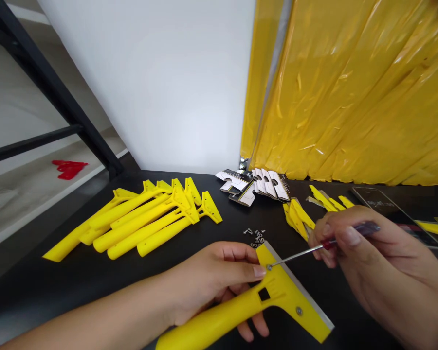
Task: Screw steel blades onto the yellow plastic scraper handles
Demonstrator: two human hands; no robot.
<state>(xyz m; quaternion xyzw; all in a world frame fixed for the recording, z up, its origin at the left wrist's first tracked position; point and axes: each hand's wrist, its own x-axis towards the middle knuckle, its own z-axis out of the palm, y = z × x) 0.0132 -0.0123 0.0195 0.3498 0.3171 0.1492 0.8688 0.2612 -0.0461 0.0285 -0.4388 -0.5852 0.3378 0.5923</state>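
Left of the left hand [211, 277] lies a heap of yellow scrapers [142, 223]. That hand's fingers [257, 328] curl closed around a yellow scraper [277, 296], gripping it firmly. Just above those fingers sit small screws [256, 237]. The right hand [365, 262] pinches a screwdriver [299, 253] tightly between its fingers, the tip touching a screw [269, 267] in the scraper's head. Beyond those fingers lie more scrapers [299, 218].

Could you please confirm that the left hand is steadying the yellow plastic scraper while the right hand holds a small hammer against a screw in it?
Not quite: the head view shows that the right hand holds a screwdriver, not a hammer. Its tip is against a screw in the yellow plastic scraper, which the left hand is steadying, as you said.
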